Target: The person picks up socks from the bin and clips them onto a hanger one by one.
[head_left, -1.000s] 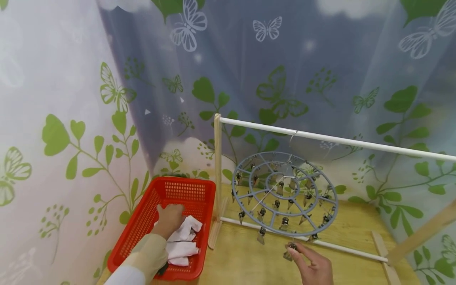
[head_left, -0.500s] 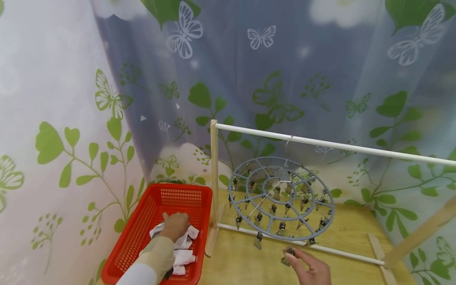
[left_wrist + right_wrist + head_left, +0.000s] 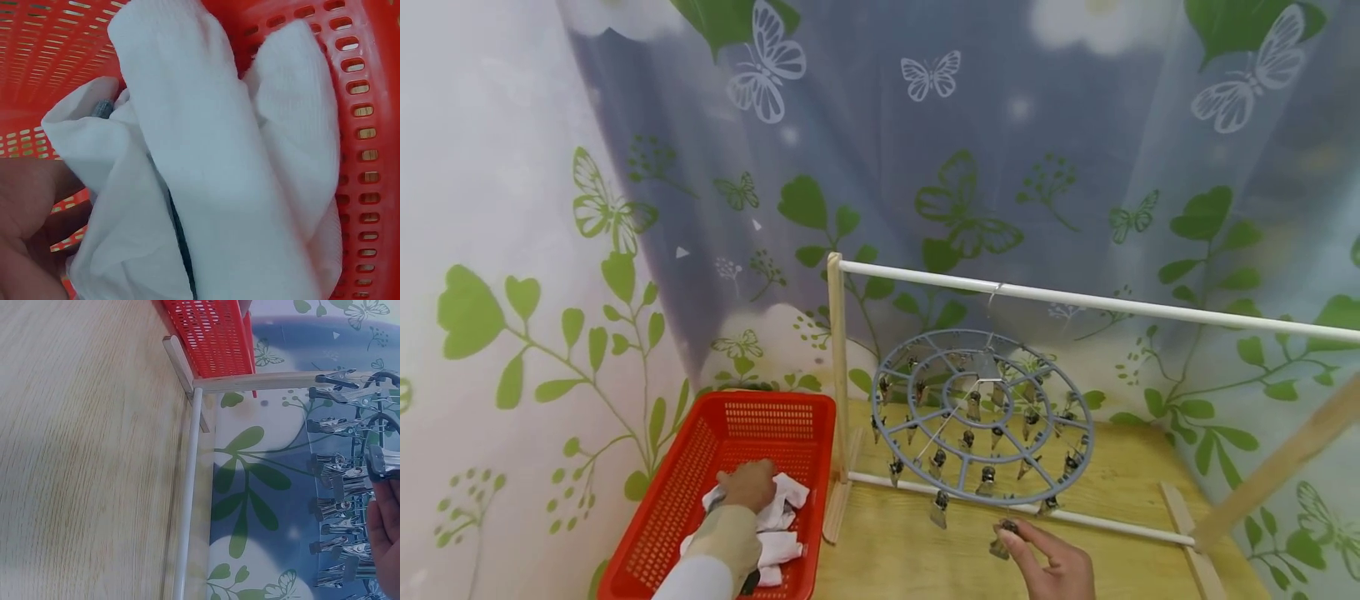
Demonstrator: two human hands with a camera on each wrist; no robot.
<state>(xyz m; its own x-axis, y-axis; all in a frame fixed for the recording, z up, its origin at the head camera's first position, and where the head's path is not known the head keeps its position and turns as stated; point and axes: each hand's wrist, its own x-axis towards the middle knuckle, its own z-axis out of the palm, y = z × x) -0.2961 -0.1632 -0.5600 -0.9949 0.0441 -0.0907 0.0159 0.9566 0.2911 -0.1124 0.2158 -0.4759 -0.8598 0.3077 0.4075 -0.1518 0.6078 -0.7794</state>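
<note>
My left hand [image 3: 749,485] is down in the red basket [image 3: 781,402], over a pile of white socks [image 3: 781,547]. In the left wrist view its fingers [image 3: 65,222] lie against the edge of a white sock [image 3: 119,212]; the fingertips are hidden behind the fabric, and I cannot tell whether they grip it. On the other side, my right hand [image 3: 1058,567] pinches a metal clip [image 3: 1000,546] at the near edge of a round grey clip hanger [image 3: 987,365]. Several other clips dangle from its rings. The right wrist view shows the held clip [image 3: 382,464] at the fingertips.
The hanger hooks over a white rail [image 3: 1097,302] carried by wooden posts [image 3: 837,342]. A lower white bar [image 3: 1120,527] runs close over the wood-grain table [image 3: 910,567]. A patterned curtain [image 3: 850,108] hangs behind, and the basket stands left of the rack.
My left hand has come down and nearer over the socks in the basket. My right hand keeps its pinch on the clip. The head view has shifted slightly to the right.
</note>
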